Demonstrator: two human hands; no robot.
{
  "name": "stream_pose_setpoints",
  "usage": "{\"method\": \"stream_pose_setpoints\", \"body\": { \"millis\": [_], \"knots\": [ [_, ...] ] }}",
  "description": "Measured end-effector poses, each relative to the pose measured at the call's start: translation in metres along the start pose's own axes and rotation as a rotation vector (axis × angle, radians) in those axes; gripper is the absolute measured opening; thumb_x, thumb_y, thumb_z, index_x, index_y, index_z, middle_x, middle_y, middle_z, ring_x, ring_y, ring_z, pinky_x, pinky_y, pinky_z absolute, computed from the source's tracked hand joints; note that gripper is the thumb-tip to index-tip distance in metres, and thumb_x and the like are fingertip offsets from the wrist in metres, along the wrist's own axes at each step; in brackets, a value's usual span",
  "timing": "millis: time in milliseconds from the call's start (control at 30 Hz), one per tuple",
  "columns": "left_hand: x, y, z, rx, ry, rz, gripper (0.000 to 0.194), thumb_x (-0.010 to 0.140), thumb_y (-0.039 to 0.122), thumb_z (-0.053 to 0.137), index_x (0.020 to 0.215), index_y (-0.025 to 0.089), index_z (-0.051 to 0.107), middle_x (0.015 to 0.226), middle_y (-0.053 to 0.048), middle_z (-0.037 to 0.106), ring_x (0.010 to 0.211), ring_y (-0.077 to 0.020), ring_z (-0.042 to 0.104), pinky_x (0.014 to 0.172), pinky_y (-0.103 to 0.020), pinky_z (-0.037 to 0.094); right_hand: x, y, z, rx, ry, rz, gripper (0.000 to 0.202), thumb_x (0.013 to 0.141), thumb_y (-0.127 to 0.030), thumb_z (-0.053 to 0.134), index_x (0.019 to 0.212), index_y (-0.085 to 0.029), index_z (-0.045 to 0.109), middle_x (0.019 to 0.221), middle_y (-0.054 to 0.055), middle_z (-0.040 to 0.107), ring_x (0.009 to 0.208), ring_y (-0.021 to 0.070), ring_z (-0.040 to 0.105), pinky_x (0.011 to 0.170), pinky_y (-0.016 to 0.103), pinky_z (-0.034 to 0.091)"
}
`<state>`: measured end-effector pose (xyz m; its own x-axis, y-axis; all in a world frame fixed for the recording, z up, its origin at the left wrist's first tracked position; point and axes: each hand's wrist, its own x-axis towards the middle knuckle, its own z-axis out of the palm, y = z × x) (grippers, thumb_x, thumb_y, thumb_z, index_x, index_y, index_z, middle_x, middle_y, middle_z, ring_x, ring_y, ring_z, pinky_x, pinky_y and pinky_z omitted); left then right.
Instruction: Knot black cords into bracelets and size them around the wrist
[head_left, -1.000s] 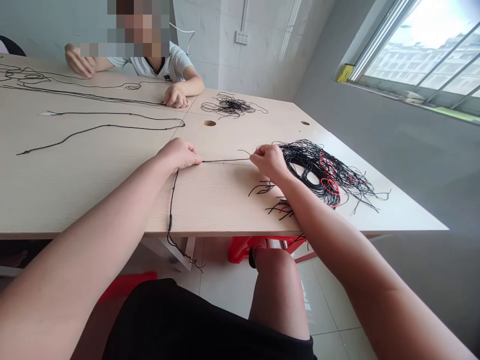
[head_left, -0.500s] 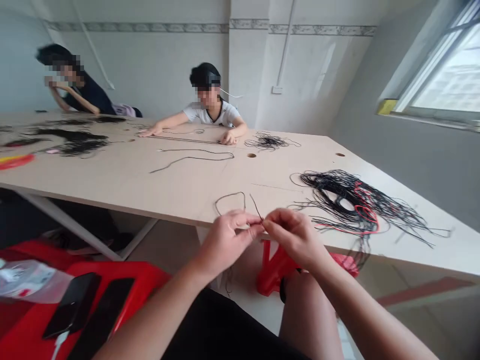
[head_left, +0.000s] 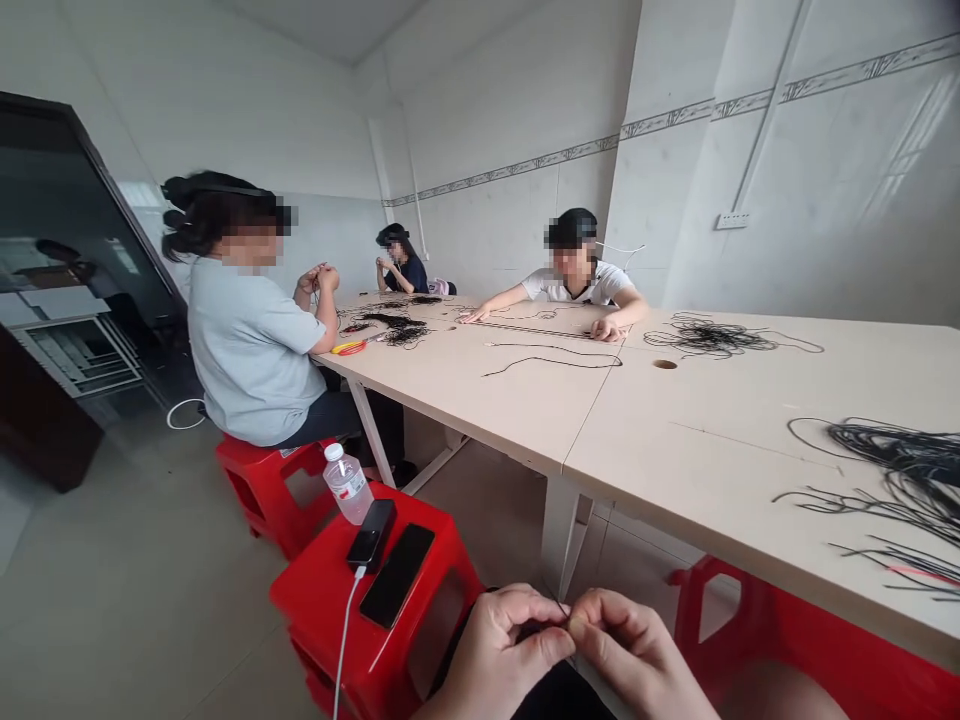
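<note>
Left hand and right hand had shifted to bottom centre, below the table edge.
Both pinched a thin dark cord, mostly hidden by fingers.

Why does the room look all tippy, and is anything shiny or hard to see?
In the head view, the wall stripe slants, probably from a tilted, wide-seeing camera; pale streaks shine on the right-hand wall; the dark cord between left hand and right hand is too small to see clearly.
</note>
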<state>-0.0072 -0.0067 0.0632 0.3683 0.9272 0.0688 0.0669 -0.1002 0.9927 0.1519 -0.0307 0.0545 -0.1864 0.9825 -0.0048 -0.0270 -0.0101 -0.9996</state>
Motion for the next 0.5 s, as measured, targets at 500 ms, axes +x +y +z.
{"method": "stream_pose_setpoints", "body": {
  "millis": [500],
  "knots": [
    [-0.004,-0.009,0.010,-0.078,0.001,-0.049,0.030,0.073,0.041,0.070,0.079,0.011,0.070,0.082,-0.010,0.065,0.080,-0.0191,0.063,0.074,-0.028,0.049,-0.003,0.011,-0.006,-0.115,0.005,0.002,0.048,0.077,-0.062,0.052,0.065,-0.016,0.048,0.065,0.000,0.043,0.064,0.0132,0.036,0.062,0.026,0.035]
  ]
}}
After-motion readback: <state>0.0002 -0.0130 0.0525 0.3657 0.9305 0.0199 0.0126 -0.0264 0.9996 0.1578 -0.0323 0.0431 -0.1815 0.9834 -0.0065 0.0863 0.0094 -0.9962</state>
